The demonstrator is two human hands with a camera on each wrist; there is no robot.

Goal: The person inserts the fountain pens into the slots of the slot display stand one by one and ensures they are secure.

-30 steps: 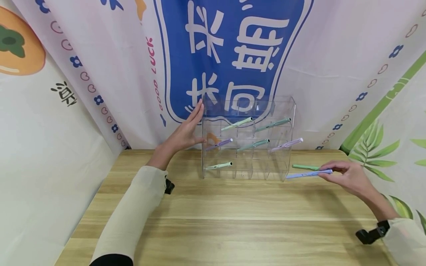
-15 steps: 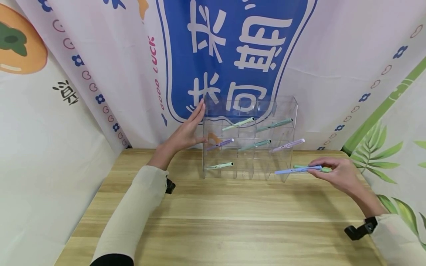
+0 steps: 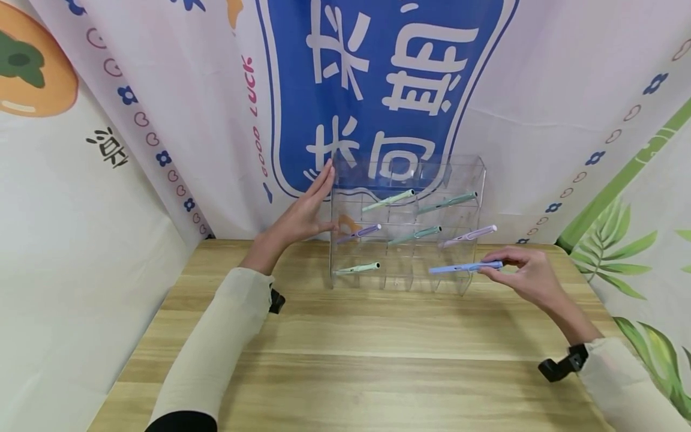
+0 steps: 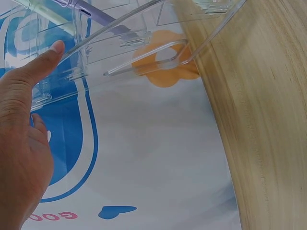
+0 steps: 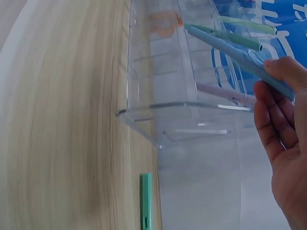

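Note:
A clear acrylic pen rack (image 3: 399, 287) stands upright on the table against the printed cloth, with several capped pens lying slanted in its slots. My left hand (image 3: 299, 219) rests against the rack's left side, fingers straight and thumb spread; in the left wrist view the thumb (image 4: 48, 60) touches the clear edge. Between thumb and fingers, my right hand (image 3: 520, 273) pinches a blue pen (image 3: 459, 267) by one end. The pen's other end points left, in front of the rack's lower right slots. In the right wrist view the blue pen (image 5: 230, 50) crosses before a green pen (image 5: 240, 40).
A loose green pen (image 5: 146, 201) lies on the wooden table (image 3: 345, 372), right of the rack. Light purple pen (image 3: 469, 236) and dark green pen (image 3: 448, 203) stick out of the rack's right part. Printed cloth (image 3: 540, 120) hangs behind the table.
My right hand has moved left with the blue pen, from beside the rack to in front of its lower right part. My left hand stays against the rack.

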